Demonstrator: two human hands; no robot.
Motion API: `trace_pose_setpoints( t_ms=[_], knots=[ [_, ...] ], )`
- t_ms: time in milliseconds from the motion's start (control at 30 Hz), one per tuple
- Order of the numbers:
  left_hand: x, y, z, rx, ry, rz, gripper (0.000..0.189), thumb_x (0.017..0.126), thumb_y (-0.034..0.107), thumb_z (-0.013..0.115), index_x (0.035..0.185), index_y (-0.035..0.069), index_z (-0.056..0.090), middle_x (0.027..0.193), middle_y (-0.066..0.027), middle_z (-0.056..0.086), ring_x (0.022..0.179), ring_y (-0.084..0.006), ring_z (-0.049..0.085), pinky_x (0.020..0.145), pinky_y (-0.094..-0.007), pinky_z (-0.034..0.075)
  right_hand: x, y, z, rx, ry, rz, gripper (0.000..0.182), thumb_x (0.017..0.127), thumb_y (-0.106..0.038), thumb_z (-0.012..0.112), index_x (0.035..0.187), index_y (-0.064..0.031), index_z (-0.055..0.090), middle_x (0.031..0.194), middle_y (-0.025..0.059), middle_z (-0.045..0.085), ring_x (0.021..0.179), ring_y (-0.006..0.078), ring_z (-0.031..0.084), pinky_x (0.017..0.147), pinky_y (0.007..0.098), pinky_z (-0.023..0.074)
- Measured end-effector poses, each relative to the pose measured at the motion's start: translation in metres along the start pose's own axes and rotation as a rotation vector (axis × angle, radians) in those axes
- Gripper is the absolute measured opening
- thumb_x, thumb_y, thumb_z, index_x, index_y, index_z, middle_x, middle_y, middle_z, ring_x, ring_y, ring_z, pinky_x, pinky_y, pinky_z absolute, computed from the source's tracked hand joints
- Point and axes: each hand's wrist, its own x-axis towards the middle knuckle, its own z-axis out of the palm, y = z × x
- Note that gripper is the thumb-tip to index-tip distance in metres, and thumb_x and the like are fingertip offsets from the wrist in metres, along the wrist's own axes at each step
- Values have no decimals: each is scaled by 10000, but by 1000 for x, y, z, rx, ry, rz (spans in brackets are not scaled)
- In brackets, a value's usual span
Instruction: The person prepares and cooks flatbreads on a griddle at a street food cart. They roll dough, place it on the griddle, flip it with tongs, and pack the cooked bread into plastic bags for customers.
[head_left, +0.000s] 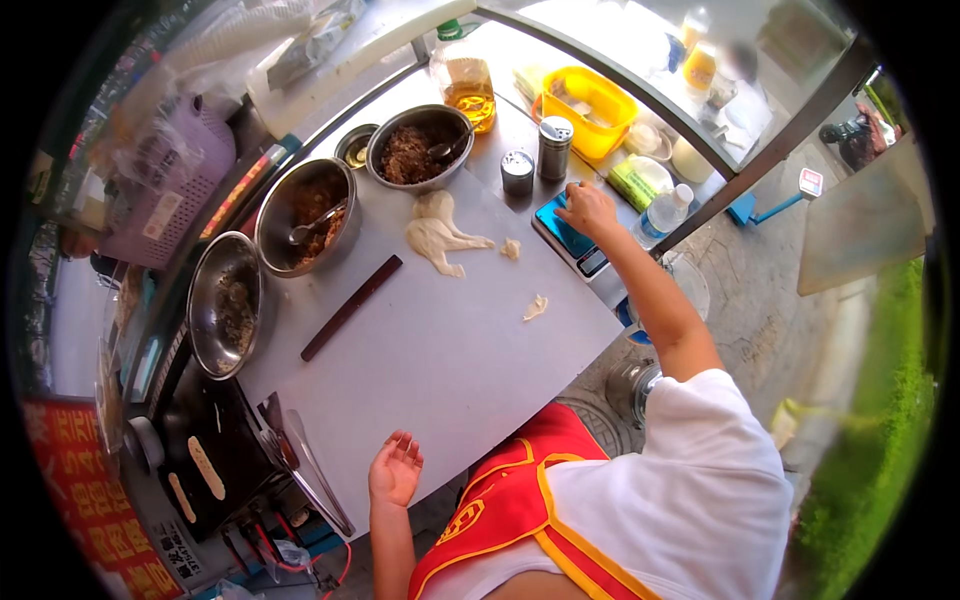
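Observation:
My right hand (589, 212) is over the blue plate of a small digital scale (559, 223) at the far right of the worktop. Its fingers point down, and whatever may be between them is hidden. Palm up at the near edge of the pale work board (450, 367), my left hand (396, 471) is empty, its fingers loosely curled. A soft, stretched piece of dough (435, 240) lies at the back of the board. Two dough scraps sit nearer the scale: a small lump (510, 249) and a flat bit (535, 308). A dark wooden rolling pin (351, 307) rests left of centre.
Metal bowls of filling (345, 247) line the back left. A griddle (232, 457) holds two dough strips, with metal tongs (322, 472) beside it. Behind the board stand an oil jug (472, 105), two shakers (555, 154) and a yellow tub (611, 135). A water bottle (664, 217) is right of the scale.

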Motion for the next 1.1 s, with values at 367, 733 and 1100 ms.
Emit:
trace_pose_setpoints(
  t_ms=[367,733,1100],
  knots=[
    [-2,5,-7,-16,75,-26,310,884,127,540,1192,152,521,1065,-36,619,959,-189,578,827,-369,456,3,2,5,-4,30,-10,412,745,-427,708,979,-96,636,971,137,616,933,307,611,770,405,496],
    [-118,182,-278,-338,601,575,176,853,170,583,1007,101,633,1016,28,674,897,-114,636,766,-302,498,10,-3,0,-56,-60,-26,456,734,-450,711,1014,-94,653,997,142,627,952,299,617,792,393,499],
    [-145,218,-287,-33,701,547,263,857,268,640,1090,192,545,1049,46,661,907,-100,614,774,-308,482,1,-13,-1,-142,-52,-27,578,721,-511,710,1138,-119,625,1072,161,602,1008,331,586,829,417,500]
  ],
)
